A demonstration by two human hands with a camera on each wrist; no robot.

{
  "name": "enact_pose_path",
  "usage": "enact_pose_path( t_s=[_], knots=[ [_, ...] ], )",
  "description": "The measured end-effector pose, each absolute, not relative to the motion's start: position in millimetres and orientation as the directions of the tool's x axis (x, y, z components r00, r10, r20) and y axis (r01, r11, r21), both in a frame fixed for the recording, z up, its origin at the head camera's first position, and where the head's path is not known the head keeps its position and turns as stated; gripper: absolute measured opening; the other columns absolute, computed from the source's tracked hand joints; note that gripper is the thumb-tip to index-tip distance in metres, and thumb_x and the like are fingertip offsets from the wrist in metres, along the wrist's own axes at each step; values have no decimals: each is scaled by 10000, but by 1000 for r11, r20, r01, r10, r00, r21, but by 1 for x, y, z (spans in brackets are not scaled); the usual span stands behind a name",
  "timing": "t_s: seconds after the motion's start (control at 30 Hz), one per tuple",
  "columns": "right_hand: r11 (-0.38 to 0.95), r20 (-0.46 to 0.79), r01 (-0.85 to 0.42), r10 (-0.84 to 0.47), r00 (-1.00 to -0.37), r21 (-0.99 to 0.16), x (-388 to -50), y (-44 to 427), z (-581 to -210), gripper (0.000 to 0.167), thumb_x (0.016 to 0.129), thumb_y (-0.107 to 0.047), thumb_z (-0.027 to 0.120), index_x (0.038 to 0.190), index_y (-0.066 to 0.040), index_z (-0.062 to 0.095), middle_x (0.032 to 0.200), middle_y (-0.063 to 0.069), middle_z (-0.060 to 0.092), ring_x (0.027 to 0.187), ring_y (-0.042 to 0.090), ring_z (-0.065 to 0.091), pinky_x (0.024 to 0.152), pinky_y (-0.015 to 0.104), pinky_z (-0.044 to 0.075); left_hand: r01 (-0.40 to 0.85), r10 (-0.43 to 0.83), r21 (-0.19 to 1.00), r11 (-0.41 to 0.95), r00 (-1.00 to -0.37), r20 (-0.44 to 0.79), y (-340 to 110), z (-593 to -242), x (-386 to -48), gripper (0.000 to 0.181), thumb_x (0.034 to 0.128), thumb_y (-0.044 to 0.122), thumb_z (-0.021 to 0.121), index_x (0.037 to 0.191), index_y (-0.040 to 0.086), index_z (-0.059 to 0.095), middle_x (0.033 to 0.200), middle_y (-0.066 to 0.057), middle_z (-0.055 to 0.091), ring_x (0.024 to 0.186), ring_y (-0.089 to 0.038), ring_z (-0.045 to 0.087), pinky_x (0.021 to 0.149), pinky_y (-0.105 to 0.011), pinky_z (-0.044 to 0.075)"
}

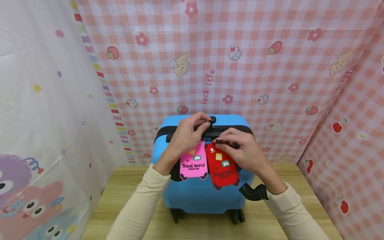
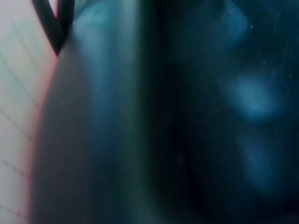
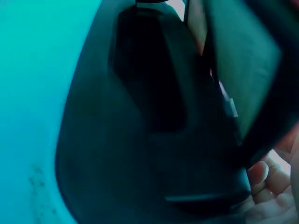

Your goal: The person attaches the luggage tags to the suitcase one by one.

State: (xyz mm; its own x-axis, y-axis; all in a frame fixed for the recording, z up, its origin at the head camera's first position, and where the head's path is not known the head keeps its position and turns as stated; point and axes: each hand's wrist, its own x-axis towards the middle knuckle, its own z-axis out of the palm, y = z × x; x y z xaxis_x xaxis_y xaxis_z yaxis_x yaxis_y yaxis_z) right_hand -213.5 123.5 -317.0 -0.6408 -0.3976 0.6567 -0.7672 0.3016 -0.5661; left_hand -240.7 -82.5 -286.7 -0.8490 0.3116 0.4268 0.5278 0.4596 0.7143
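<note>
A blue suitcase (image 1: pixel 207 196) stands upright with a black band round its top. Over its front hang a pink luggage tag (image 1: pixel 193 165) and, to the right, a red luggage tag (image 1: pixel 224 173). My left hand (image 1: pixel 186 135), above the pink tag, pinches a black strap by the top handle. With thumb and fingers my right hand (image 1: pixel 244 150) holds a small black strap end (image 1: pixel 219 141) at the red tag's top. In the right wrist view, fingers (image 3: pixel 268 182) show beside a black part of the case (image 3: pixel 107 149). Blurred dark surfaces fill the left wrist view.
The suitcase's black wheels (image 1: pixel 237 216) rest on a wood-grain surface (image 1: pixel 120 196). Behind hangs a pink checked cloth (image 1: pixel 249 76), with a patterned white cloth (image 1: pixel 60 116) at the left. A black wrist mount (image 1: pixel 254 193) sticks out from the right sleeve beside the case.
</note>
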Motion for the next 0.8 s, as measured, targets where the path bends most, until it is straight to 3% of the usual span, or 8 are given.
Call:
enact_pose_path(
  t_s=[0.2,0.4,0.53,0.8],
  knots=[
    [387,660,-735,-330,-675,-557,-211,117,-315,168,889,-40,723,1023,-128,774,949,-46,717,722,104,532,632,222,430,548,333,725,418,-835,439,-82,-288,-242,108,1027,195,543,1113,163,600,980,-1,741,830,-131,627,733,-308,447],
    [416,658,-711,-291,-695,-567,-209,111,-312,146,899,-82,722,1038,-92,767,976,12,743,780,101,625,689,232,519,550,346,738,392,-831,435,-84,-289,-243,138,1007,145,576,1142,135,602,1019,-6,747,923,-92,677,803,-305,509],
    [409,638,-689,-277,-719,-599,-209,108,-310,122,899,-72,720,1014,-82,759,948,20,742,732,104,647,672,246,541,543,352,743,392,-834,424,-84,-288,-244,147,993,129,598,1139,113,595,1011,-9,749,921,-91,686,844,-317,526],
    [348,580,-658,-310,-753,-668,-210,109,-305,66,919,-72,697,973,-64,732,665,26,591,555,137,519,534,245,456,522,344,751,404,-847,404,-81,-287,-244,96,974,133,632,1065,122,604,985,0,753,898,-89,685,906,-338,519]
  ],
)
